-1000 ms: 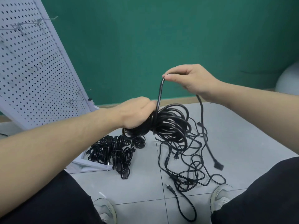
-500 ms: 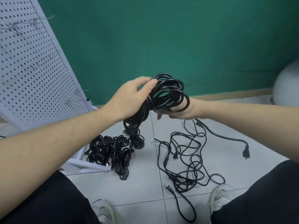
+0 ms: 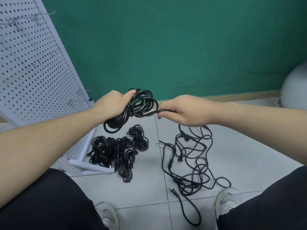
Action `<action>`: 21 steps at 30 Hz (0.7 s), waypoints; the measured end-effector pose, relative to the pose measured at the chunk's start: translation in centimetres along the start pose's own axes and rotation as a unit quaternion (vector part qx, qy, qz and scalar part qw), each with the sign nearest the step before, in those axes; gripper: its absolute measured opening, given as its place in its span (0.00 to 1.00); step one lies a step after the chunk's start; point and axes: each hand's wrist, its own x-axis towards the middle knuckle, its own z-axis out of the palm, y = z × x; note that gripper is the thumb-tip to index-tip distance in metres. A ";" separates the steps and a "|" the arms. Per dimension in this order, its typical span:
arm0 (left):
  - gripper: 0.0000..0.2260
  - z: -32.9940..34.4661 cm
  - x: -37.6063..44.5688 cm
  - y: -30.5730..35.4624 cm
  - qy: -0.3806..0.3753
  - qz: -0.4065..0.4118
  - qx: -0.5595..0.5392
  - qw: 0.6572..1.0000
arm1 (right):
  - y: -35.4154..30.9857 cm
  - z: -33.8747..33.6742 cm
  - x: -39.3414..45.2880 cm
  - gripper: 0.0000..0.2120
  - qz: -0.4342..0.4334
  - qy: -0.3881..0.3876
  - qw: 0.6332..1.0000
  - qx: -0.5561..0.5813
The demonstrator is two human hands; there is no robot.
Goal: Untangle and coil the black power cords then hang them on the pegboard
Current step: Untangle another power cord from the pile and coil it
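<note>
The left hand (image 3: 113,105) has its grip clamped round the coil (image 3: 132,110), held in the air above the floor, and the right hand (image 3: 184,112) pinches the cord's tail (image 3: 154,112) just beside it. To finish well, I judge the tail should be wound tight round the coil's waist while the left keeps the loops bunched, then tucked so it cannot slip. Loose cords (image 3: 191,160) lie on the floor by the right shoe, bundles (image 3: 116,151) by the pegboard (image 3: 33,63) foot.
</note>
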 end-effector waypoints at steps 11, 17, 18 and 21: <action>0.26 0.9 -4.4 5.9 -0.084 0.212 0.118 0.966 | 2.0 -2.0 1.4 0.05 0.085 0.209 0.945 0.236; 0.36 0.7 -5.2 7.1 -0.081 0.291 0.121 0.945 | 3.3 -1.5 0.9 0.03 0.134 0.162 0.924 0.321; 0.36 0.8 -5.2 7.1 -0.076 0.284 0.066 0.954 | 3.6 -1.3 0.8 0.02 0.141 0.147 0.923 0.326; 0.30 0.5 -4.9 7.4 -0.076 0.223 -0.108 0.966 | 4.9 -0.8 0.4 0.02 0.132 0.113 0.939 0.295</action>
